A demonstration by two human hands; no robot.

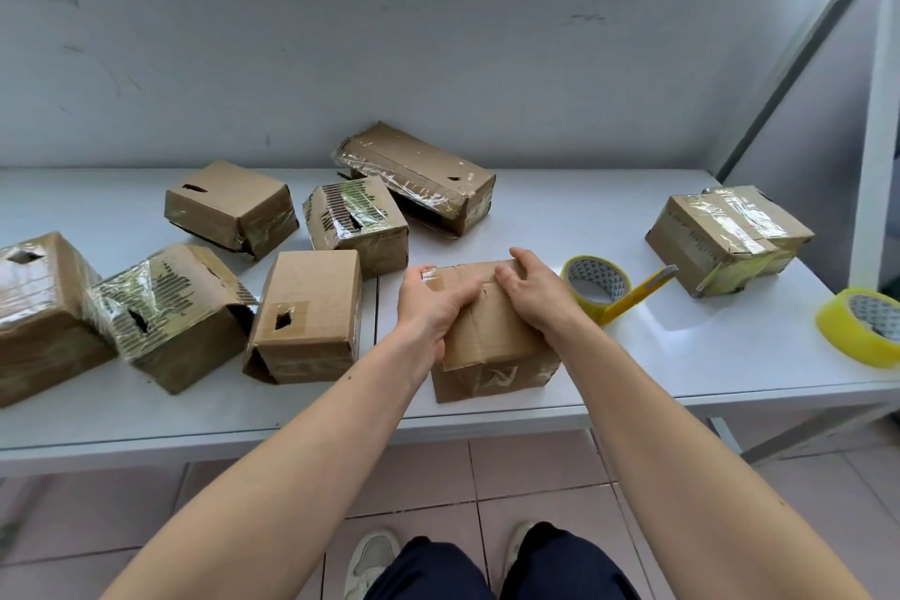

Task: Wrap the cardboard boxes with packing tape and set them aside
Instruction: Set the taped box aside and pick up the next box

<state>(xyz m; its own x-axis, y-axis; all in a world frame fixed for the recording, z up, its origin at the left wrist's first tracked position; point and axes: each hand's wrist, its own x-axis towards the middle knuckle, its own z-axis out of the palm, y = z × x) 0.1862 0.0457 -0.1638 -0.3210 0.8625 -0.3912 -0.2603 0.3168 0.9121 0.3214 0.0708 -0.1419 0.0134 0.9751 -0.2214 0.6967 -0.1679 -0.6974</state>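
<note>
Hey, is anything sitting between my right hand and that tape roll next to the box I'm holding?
Nothing visible does. The right hand rests on the held box, and the nearest tape roll lies just to its right on the table, with a yellow cutter lying against the roll's far side.

Matt brown cardboard box [492,336] (creased); glossy yellow tape roll [596,284]; table [633,356] smooth, probably laminate.
</note>
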